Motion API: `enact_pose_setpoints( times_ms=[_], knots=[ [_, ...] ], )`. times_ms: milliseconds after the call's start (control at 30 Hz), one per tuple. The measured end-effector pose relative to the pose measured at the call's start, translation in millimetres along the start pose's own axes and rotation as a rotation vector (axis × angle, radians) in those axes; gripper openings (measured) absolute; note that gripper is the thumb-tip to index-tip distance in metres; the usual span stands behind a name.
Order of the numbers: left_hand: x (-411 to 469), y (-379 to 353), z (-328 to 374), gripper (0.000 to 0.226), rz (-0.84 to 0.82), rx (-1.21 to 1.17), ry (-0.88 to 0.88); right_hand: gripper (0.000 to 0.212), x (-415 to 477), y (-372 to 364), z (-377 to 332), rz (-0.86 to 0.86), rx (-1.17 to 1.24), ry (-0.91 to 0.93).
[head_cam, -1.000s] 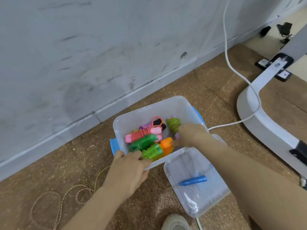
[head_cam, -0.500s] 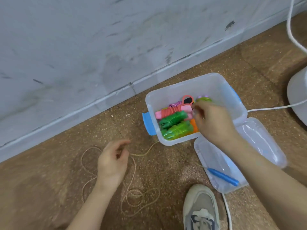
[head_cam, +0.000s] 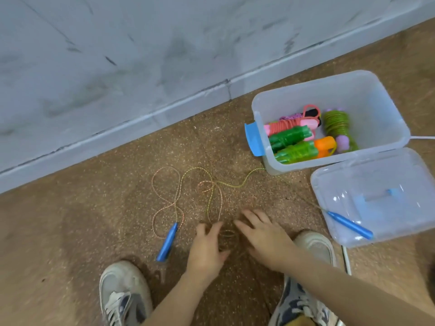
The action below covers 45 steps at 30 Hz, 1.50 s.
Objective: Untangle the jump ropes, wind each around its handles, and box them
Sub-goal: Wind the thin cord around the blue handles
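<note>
Multicoloured rope [head_cam: 175,204] tangled, left hand [head_cam: 207,251], right hand [head_cam: 267,236] at loops

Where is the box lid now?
In the head view the lid lies on the floor at right, beside the box, a blue handle resting on it.

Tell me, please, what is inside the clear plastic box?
Wound jump ropes lie in the clear box: a red rope on pink handles, two green bundles, an orange handle, and olive rope on lilac handles. Anything beneath them is covered.
</note>
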<state>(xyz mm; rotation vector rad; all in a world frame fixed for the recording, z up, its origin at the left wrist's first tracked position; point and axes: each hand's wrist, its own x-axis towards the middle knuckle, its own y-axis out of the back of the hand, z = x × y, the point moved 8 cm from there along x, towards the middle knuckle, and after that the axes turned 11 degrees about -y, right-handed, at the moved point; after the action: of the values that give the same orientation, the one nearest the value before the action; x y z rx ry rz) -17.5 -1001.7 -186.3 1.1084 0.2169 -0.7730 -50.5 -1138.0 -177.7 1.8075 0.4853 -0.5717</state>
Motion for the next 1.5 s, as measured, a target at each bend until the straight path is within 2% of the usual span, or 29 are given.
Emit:
enact_pose_setpoints(
  times_ms=[100,167,233,333,367,433,500,567,633,700,733,800,867,933,1000,1033,1100,1167,1267,1333,1367,1433,1467,1500],
  knots=[
    [4.5,-2.7,-4.9,0.021,0.041,-0.017,0.047,0.046,-5.2,-15.4,-12.1,0.023,-0.058,0.027],
    [2.7,-1.9,-15.4,0.007,0.077,-0.199,0.112,0.026,-0.6,-17.0,-13.4,0.040,-0.004,0.008],
    [-4.0,2.3,-29.1,0.006,0.157,-0.584,0.224,0.011,3.3,-12.0,-9.2,-0.036,0.210,-0.083],
    [-19.4,26.1,-37.5,0.007,0.312,-1.309,0.379,0.016,-1.1,-0.3,-5.3,-0.379,0.801,-0.280],
    [-24.2,43.5,-39.0,0.008,0.354,-1.401,0.381,0.020,-6.2,9.4,-7.6,-0.467,0.903,-0.301],
    [-33.1,87.6,-38.9,0.006,0.367,-1.337,0.320,0.025,-13.9,31.7,-8.5,-0.547,0.982,-0.330],
    [-46.5,142.2,-25.0,0.006,0.359,-1.206,0.188,0.023,-18.3,59.3,-9.3,-0.531,0.992,-0.387],
    [-67.5,196.9,-2.3,0.007,0.378,-1.118,0.079,0.029,-21.3,101.3,-14.3,-0.414,0.808,-0.353],
    [-99.3,253.9,28.6,0.005,0.409,-1.078,-0.054,0.062,-36.8,164.4,-42.7,-0.287,0.510,-0.166],
    [-140.9,305.6,64.2,0.005,0.425,-1.080,-0.211,0.099,-73.9,232.0,-93.0,-0.250,0.469,0.026],
    [-164.6,329.0,81.3,0.006,0.433,-1.060,-0.281,0.110,-97.3,262.5,-124.9,-0.266,0.498,0.146],
    [-213.3,371.6,111.7,0.010,0.467,-1.021,-0.397,0.118,-144.5,309.8,-192.5,-0.304,0.471,0.382],
    [-261.4,409.7,132.2,0.015,0.542,-1.050,-0.501,0.108,-182.7,330.5,-251.0,-0.378,0.441,0.526],
    [-300.5,436.8,135.1,0.019,0.658,-1.036,-0.544,0.068,-207.5,334.8,-292.8,-0.380,0.400,0.547],
    [-327.8,454.0,121.3,0.020,0.795,-0.974,-0.521,0.024,-217.2,334.6,-318.2,-0.302,0.441,0.552],
    [-338.5,462.2,109.8,0.020,0.860,-0.991,-0.514,0.014,-216.0,334.3,-324.1,-0.260,0.516,0.553],
    [-360.8,483.1,80.5,0.019,0.983,-1.190,-0.540,0.016,-206.0,328.7,-322.9,-0.215,0.635,0.533],
    [-388.1,510.0,47.8,0.018,1.104,-1.416,-0.623,0.020,-195.8,310.5,-314.4,-0.232,0.590,0.482],
    [-417.6,537.2,12.7,0.014,1.253,-1.474,-0.716,0.025,-188.9,279.9,-304.9,-0.371,0.576,0.418],
    [-410.6,533.5,-3.5,0.017,1.265,-1.365,-0.645,0.030,-193.2,277.2,-309.5,-0.410,0.677,0.418],
    [-401.0,525.5,-9.9,0.026,1.238,-1.239,-0.536,0.032,-196.2,282.5,-312.7,-0.403,0.755,0.410],
    [-374.9,499.9,-22.5,0.047,1.111,-0.707,-0.190,0.034,-203.3,300.1,-319.3,-0.357,0.935,0.375],
    [-364.7,484.5,-23.7,0.048,1.028,-0.464,-0.073,0.034,-207.7,309.6,-323.3,-0.330,1.026,0.366],
    [-357.3,468.6,-18.9,0.040,0.951,-0.351,-0.044,0.034,-211.0,318.5,-328.1,-0.304,1.107,0.371]
  ],
)
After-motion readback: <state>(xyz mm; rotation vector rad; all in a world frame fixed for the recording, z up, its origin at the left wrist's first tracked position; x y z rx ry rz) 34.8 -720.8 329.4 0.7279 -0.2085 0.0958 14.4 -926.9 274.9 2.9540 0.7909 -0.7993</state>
